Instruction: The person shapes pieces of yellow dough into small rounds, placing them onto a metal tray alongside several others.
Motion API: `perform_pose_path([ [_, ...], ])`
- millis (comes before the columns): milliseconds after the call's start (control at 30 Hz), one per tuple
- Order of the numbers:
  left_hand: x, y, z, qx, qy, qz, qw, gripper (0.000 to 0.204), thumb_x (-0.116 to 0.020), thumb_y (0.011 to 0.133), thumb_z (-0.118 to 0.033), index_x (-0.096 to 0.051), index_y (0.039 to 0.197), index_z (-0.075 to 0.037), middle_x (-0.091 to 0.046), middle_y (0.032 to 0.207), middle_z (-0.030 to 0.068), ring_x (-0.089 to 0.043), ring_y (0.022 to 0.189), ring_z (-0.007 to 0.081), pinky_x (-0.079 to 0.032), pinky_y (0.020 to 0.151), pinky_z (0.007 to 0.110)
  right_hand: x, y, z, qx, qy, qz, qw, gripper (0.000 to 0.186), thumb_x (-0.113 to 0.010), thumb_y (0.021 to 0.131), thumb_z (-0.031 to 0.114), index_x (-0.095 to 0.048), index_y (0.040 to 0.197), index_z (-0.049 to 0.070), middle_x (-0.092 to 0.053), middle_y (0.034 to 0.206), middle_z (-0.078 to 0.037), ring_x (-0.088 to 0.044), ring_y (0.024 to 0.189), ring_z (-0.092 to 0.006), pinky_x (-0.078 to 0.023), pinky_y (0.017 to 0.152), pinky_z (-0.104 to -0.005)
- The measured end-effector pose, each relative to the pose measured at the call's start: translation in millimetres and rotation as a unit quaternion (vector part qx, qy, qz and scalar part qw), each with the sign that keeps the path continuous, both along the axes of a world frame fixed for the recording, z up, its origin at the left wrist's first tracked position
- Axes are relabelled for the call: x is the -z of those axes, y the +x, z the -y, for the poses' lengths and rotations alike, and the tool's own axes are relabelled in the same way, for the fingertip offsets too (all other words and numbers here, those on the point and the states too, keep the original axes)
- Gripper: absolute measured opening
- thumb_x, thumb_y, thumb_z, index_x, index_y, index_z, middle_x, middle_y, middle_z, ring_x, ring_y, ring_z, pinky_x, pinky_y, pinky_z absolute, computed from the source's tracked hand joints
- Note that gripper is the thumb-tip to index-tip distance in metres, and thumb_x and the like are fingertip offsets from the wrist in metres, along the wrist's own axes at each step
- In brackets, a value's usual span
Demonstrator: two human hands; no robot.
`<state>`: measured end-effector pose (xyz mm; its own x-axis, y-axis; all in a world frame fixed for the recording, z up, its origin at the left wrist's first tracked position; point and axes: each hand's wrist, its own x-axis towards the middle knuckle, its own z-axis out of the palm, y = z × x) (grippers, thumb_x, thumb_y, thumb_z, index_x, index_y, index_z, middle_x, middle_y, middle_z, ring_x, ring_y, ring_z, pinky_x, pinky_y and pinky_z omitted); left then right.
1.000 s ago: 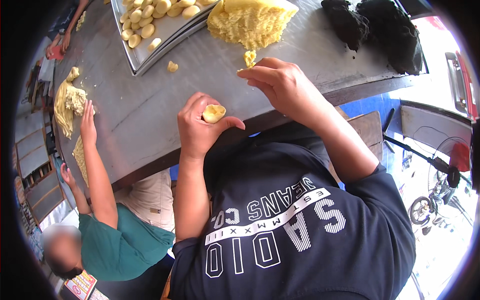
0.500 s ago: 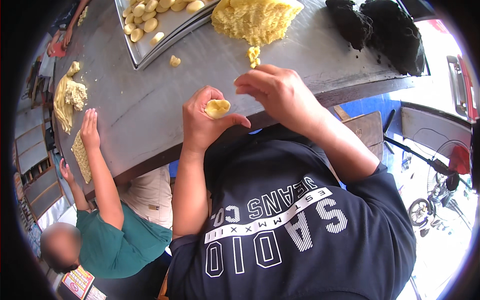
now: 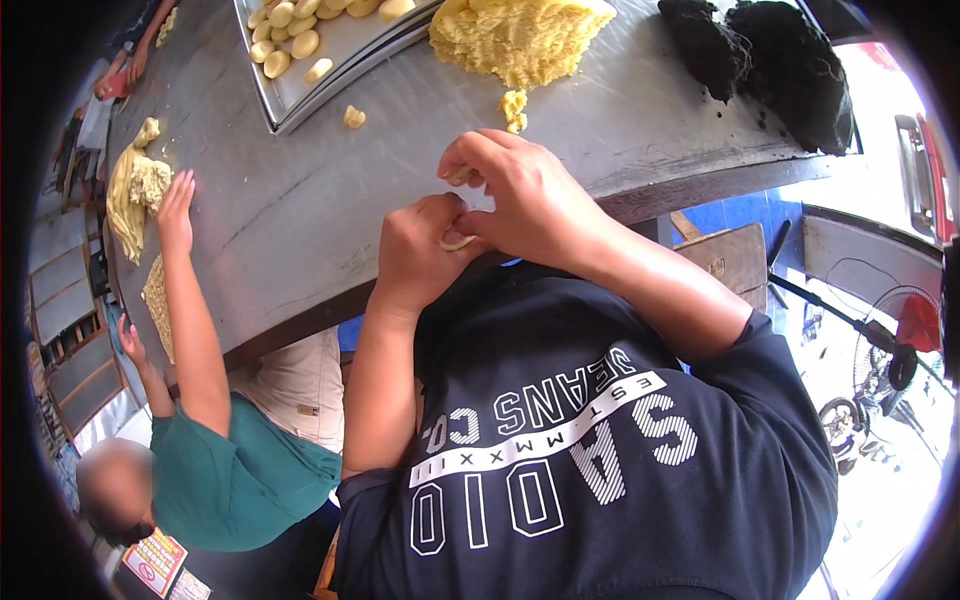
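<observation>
My left hand (image 3: 425,250) is wrapped round a small pale-yellow dough cup (image 3: 458,243), just in front of the table's near edge. Over it my right hand (image 3: 530,195) is bent, its thumb pressed at the dough's opening. A small yellowish bit (image 3: 460,176) shows at the curled right fingertips and looks like paste. My fingers cover most of the dough cup. Beyond my right hand, crumbly lumps of yellow paste (image 3: 514,110) lie before a large yellow paste mound (image 3: 510,45). A small dough lump (image 3: 354,117) sits to their left.
A metal tray (image 3: 290,118) at the back holds several round dough pieces (image 3: 306,43). Black dough-like masses (image 3: 790,75) lie far right. At left, a person in a green shirt (image 3: 235,480) reaches a hand (image 3: 177,210) toward dough (image 3: 128,195) on the metal table (image 3: 290,220).
My right hand has moved left and down from near the paste lumps onto the dough cup. My left hand has turned and closed round it. The other person's hand has shifted slightly farther along the table.
</observation>
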<state>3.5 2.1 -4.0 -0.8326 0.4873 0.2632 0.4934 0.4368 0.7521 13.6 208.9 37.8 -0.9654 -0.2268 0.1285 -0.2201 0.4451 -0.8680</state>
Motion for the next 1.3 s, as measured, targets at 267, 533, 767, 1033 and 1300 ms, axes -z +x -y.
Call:
perform_pose_path([
  [267,-5,-8,-5,0.005,0.121,0.117,0.986,0.044,-0.103,0.086,-0.026,-0.064,0.082,-0.006,-0.064,0.075,0.0069,-0.065,0.069,0.0233,-0.052,0.066,0.034,-5,-30,-43,0.003,0.170,-0.137,0.976,0.032,-0.081,0.096,0.020,-0.080,0.125,0.006,-0.077,0.124,-0.014,-0.072,0.120,-0.0356,-0.062,0.099,-0.0469],
  [533,8,-11,6,0.000,0.276,0.192,0.942,0.051,-0.097,0.095,-0.039,-0.059,0.083,-0.007,-0.059,0.085,0.0037,-0.053,0.081,0.0120,-0.043,0.070,0.030,32,-19,-79,0.009,0.294,-0.236,0.926,0.026,-0.070,0.093,0.010,-0.077,0.117,0.005,-0.072,0.115,-0.008,-0.072,0.109,-0.0287,-0.065,0.094,-0.0426],
  [767,7,-9,11,0.002,0.332,0.232,0.914,0.040,-0.097,0.095,-0.021,-0.062,0.083,-0.005,-0.069,0.085,0.0074,-0.060,0.071,0.0102,-0.048,0.063,0.025,-7,-37,-69,0.085,0.341,-0.264,0.898,0.039,-0.070,0.094,0.007,-0.076,0.133,0.005,-0.077,0.140,-0.009,-0.073,0.128,-0.0284,-0.064,0.102,-0.0422],
  [1033,-14,-5,10,-0.062,0.260,0.229,0.936,0.039,-0.059,0.123,-0.034,-0.067,0.097,-0.006,-0.066,0.095,0.0068,-0.060,0.078,0.0159,-0.051,0.069,0.033,28,-57,-37,0.020,0.460,-0.235,0.856,0.009,-0.077,0.087,0.013,-0.078,0.093,0.006,-0.078,0.098,-0.014,-0.080,0.093,-0.0273,-0.069,0.071,-0.0377],
  [1300,-11,-13,28,-0.011,0.034,-0.063,0.997,0.026,-0.087,0.098,0.002,-0.083,0.122,-0.001,-0.081,0.137,0.0172,-0.081,0.106,0.0232,-0.067,0.092,0.036,33,-35,-71,0.078,0.255,-0.187,0.945,0.021,-0.073,0.096,0.004,-0.084,0.113,0.009,-0.078,0.122,-0.009,-0.076,0.114,-0.0348,-0.062,0.100,-0.0451],
])
